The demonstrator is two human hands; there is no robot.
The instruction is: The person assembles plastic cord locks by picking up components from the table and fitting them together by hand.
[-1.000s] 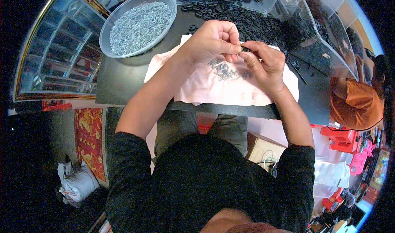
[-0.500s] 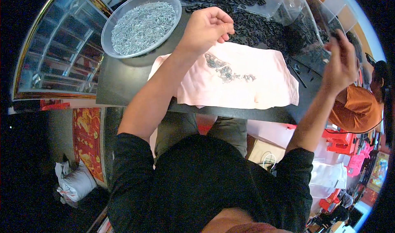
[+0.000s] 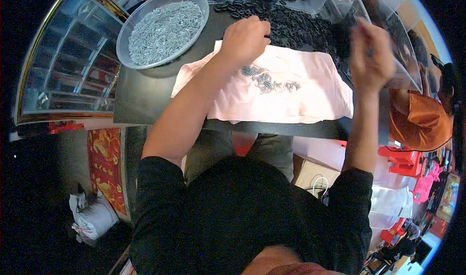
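My left hand (image 3: 246, 41) is at the far edge of a pale pink cloth (image 3: 310, 97), next to a heap of small black parts (image 3: 303, 29). Its fingers are curled and pinched together; whatever they hold is too small or hidden to name. On the cloth lies a loose cluster of small metal screws or pins (image 3: 264, 80). My right hand (image 3: 373, 56) hangs over the right end of the dark table (image 3: 145, 90), beside the clear plastic box. Motion smears its fingers, so any grip is unclear.
A round clear tub (image 3: 165, 34) full of silvery metal pieces stands at the far left. Behind the heap is a clear tray (image 3: 310, 3) of black rings. A person in orange (image 3: 420, 122) sits at the right. A gold-framed glass cabinet (image 3: 73, 61) borders the left.
My left hand has dropped from above the cloth toward the black heap, its fingers lower. My right hand has swung left and inward from the far right.
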